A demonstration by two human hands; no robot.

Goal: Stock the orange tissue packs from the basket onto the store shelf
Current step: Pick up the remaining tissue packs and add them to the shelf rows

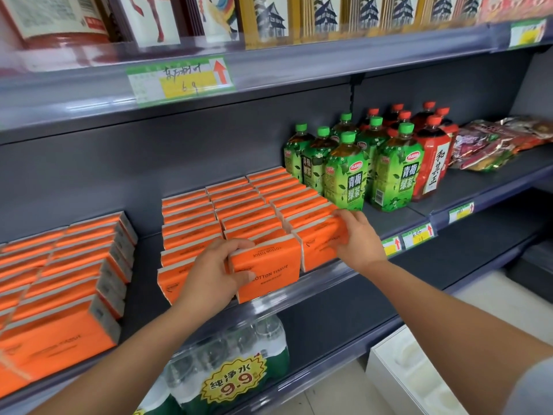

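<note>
Head cam view from my end. The left hand [209,274] is wrapped around the front-middle pack [269,271], with the fingers curled over its top edge and the thumb across the orange face. The right hand [356,238] has the front-right pack [320,247] the same way, fingers hooked over the top and thumb on the front. Both packs stand upright at the front lip of the shelf [329,283], touching each other and closing off the rows of orange packs behind them.

I'd say this is the seating and squaring step, not a fresh pick. What I'd do is push both packs back together so their faces line up flush with the front-left pack [172,283] and nothing hangs over the rail. The middle one looks slightly proud and tipped toward me, so it needs the firmer nudge.

Watch the right side — the green tea bottles [347,178] sit just beside that column, so any sideways shove could knock one. Soft packs squash, so press flat and don't pinch.

I can't pick out the basket. The white bin [419,378] at the lower right might be it, but I can't tell. A second block of orange packs [59,280] is already shelved to the left — lots looks done.
</note>
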